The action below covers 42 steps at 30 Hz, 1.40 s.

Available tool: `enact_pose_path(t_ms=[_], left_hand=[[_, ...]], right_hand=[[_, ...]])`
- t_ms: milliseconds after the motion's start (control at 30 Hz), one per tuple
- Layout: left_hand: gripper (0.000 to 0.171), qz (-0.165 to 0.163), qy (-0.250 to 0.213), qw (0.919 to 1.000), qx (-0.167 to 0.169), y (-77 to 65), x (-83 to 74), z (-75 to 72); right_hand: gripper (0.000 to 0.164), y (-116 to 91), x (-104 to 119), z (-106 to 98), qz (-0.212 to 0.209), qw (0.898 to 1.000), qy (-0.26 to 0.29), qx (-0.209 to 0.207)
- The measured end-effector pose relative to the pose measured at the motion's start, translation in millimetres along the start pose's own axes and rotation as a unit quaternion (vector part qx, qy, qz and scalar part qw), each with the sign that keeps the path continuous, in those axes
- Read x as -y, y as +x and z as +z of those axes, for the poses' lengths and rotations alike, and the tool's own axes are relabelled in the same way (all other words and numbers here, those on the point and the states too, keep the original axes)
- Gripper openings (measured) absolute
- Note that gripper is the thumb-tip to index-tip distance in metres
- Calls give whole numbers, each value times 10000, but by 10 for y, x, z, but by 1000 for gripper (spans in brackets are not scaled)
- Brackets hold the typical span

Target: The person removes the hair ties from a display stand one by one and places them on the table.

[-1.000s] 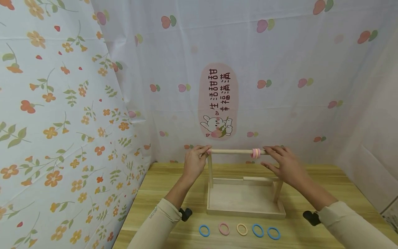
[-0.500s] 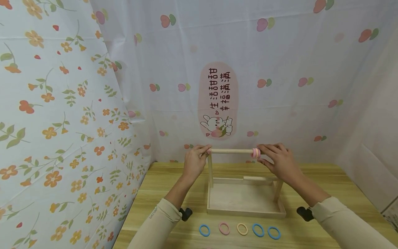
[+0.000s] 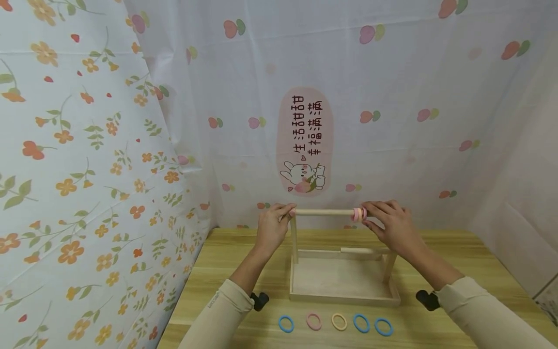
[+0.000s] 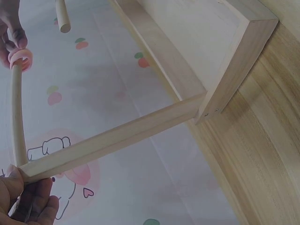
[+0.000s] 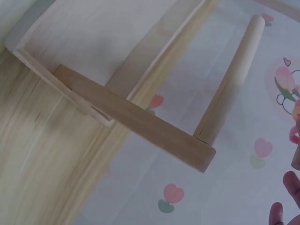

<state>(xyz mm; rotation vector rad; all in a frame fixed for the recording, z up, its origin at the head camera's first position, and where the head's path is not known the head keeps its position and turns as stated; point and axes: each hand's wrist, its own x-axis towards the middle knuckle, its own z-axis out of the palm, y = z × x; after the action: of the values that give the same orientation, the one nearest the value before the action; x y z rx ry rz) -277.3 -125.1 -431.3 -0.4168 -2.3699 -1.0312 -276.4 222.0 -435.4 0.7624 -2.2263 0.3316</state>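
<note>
A wooden stand has a tray base (image 3: 344, 296) and a tall left post (image 3: 295, 240) with a horizontal wooden rod (image 3: 324, 212) at its top. My left hand (image 3: 273, 228) grips the corner where post and rod meet; its fingers also show in the left wrist view. Pink and orange rings (image 3: 359, 214) hang together near the rod's free right end. With thumb and fingertips, my right hand (image 3: 394, 228) pinches the rightmost pink ring (image 4: 27, 60). The right wrist view catches only two fingertips (image 5: 290, 185) below the rod end.
A shorter right post (image 3: 389, 267) carries a lower dowel (image 3: 359, 250) pointing left. Along the table front lie several loose rings, among them a pink ring (image 3: 314, 321) and a yellow ring (image 3: 339, 322). Black wrist gear (image 3: 428, 300) shows by the right sleeve.
My right hand has moved left from the rod's end onto the rings. The rightmost pink ring has shifted slightly right, away from the orange one. My left hand stays put.
</note>
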Motion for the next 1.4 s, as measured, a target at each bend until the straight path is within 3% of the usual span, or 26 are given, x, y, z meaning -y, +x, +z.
enact_pose_path(t_ms=[100, 233, 400, 1400], left_hand=[[28, 15, 15, 10000, -6, 1, -3, 9], [27, 24, -11, 10000, -3, 1, 0, 23], [27, 2, -54, 10000, -18, 1, 12, 34], [26, -10, 16, 10000, -47, -1, -9, 14]], right_hand=[[70, -14, -20, -4, -9, 10000, 28, 9], [46, -28, -43, -17, 2, 10000, -5, 30], [63, -37, -72, -45, 18, 9999, -121, 56], [54, -145, -198, -203, 395, 9988, -282, 83]])
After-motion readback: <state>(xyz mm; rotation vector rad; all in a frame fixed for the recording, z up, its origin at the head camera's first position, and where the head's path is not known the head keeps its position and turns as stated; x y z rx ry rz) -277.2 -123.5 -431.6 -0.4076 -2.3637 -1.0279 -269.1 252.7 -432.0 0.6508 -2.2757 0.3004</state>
